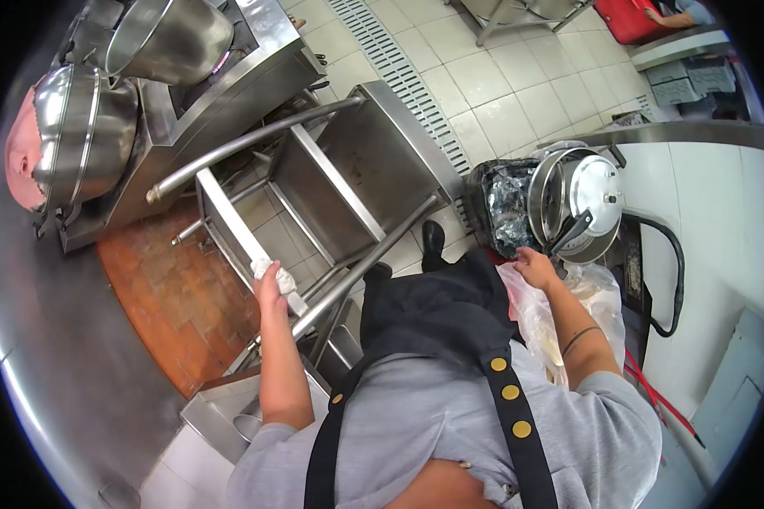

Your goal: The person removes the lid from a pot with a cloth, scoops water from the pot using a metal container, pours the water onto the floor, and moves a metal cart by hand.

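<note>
A steel table frame (331, 178) with round legs and flat cross bars lies tipped over in front of me. My left hand (270, 288) is closed on a crumpled white cloth (282, 276) pressed against one flat bar. On the right, my right hand (536, 270) has its fingers curled beside a dark pot handle and above a clear plastic bag (530, 310); whether it holds anything is too small to tell. A pressure cooker (598, 195) with a lid stands just beyond it, next to a black plastic-wrapped bundle (505, 204).
Steel pots (182, 42) stand on a stove (221, 93) at the upper left, near a large bowl (102, 127) with a pink cloth. A floor drain (399, 68) crosses the tiles. Another person's arm (675, 19) touches a red container (624, 21) at the upper right.
</note>
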Motion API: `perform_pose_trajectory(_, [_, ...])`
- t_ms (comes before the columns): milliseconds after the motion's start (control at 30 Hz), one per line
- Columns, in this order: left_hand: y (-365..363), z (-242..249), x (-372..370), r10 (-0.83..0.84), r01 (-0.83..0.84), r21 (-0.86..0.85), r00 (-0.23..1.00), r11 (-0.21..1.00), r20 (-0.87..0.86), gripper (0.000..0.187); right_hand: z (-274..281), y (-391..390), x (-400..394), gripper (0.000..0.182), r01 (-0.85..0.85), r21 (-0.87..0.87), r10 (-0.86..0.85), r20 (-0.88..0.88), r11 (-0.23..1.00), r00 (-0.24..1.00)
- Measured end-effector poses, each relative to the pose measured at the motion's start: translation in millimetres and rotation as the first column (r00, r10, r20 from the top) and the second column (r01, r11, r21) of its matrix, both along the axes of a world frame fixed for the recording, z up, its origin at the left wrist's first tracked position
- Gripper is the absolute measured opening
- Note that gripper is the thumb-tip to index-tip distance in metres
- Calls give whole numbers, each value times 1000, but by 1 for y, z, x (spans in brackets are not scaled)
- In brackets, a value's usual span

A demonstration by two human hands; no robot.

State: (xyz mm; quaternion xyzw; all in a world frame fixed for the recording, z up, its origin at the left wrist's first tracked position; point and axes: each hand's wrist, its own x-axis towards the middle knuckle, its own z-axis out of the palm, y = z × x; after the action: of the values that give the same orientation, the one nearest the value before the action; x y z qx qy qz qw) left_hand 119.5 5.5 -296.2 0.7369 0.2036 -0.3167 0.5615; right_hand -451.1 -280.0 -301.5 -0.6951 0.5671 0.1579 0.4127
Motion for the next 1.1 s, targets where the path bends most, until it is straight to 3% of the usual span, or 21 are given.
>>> perform_pose_trajectory(67, [-14, -6, -5, -96, 91, -82, 994, 992, -57, 36, -11, -2, -14, 52, 14, 13, -14, 5, 1000, 1000])
perform_pose_trajectory(133, [-43, 0, -26, -67, 67, -38, 998, 997, 15, 38, -20, -2, -21, 52, 23, 22, -23, 16, 1000, 1000])
perform_pose_trajectory(200, [-69, -7, -44, -21, 15, 26, 975, 1000, 223, 44, -22, 2, -27, 52, 23, 21, -23, 22, 1000, 999])
perform_pose_trajectory(267, [-90, -8, -53, -9, -10, 71, 966, 997, 259, 49, -26, 5, -32, 51, 3, 9, -3, 25, 1000, 1000])
perform_pose_trajectory(367, [-105, -26, -49, -77, 38, 156, 964, 987, 253, 59, -32, 12, -40, 51, 31, -13, -29, 74, 999, 997])
perform_pose_trajectory(400, [-102, -65, -42, -47, -41, 243, 937, 969, 345, 57, -35, 14, -41, 51, 46, -4, -45, 77, 999, 996])
perform_pose_trajectory(467, [-135, -7, -63, -89, 41, 206, 969, 978, 228, 53, -44, 21, -48, 52, 67, 13, -68, 78, 998, 995])
perform_pose_trajectory(533, [-145, -28, -57, -62, 61, -16, 998, 998, -19, 43, -59, 25, -49, 54, 59, 31, -62, 106, 998, 992])
perform_pose_trajectory(600, [-167, -30, -67, -45, 43, -52, 999, 998, -23, 34, -61, 24, -39, 54, 42, 81, -51, 109, 996, 993])
perform_pose_trajectory(667, [-194, -23, -85, -26, 25, 10, 997, 1000, 70, 27, -51, 21, -22, 51, -26, 27, 22, 142, 999, 990])
perform_pose_trajectory(767, [-232, -26, -98, 73, -76, -33, 993, 997, -90, 23, -36, 10, -3, 50, 45, 21, -48, 239, 999, 970])
perform_pose_trajectory(800, [-243, -56, -96, 85, -88, -21, 989, 996, -120, 23, -34, 8, -1, 50, 37, 15, -39, 248, 999, 968])
perform_pose_trajectory(867, [-268, -50, -111, 65, -60, 39, 988, 997, -143, 25, -19, 7, 4, 49, 133, 49, -142, 324, 990, 936])
perform_pose_trajectory(1000, [-307, -52, -134, 19, -1, 107, 986, 994, -166, 25, -7, 16, -8, 50, 106, -1, -98, 360, 994, 928])
perform_pose_trajectory(1067, [-314, -35, -146, 73, -51, 124, 981, 991, -177, 24, -9, 21, -16, 48, 104, -33, -85, 377, 994, 923])
perform_pose_trajectory(1100, [-313, -64, -135, 101, -75, 108, 962, 991, -255, 22, -9, 26, -21, 48, 113, -18, -99, 368, 993, 925])
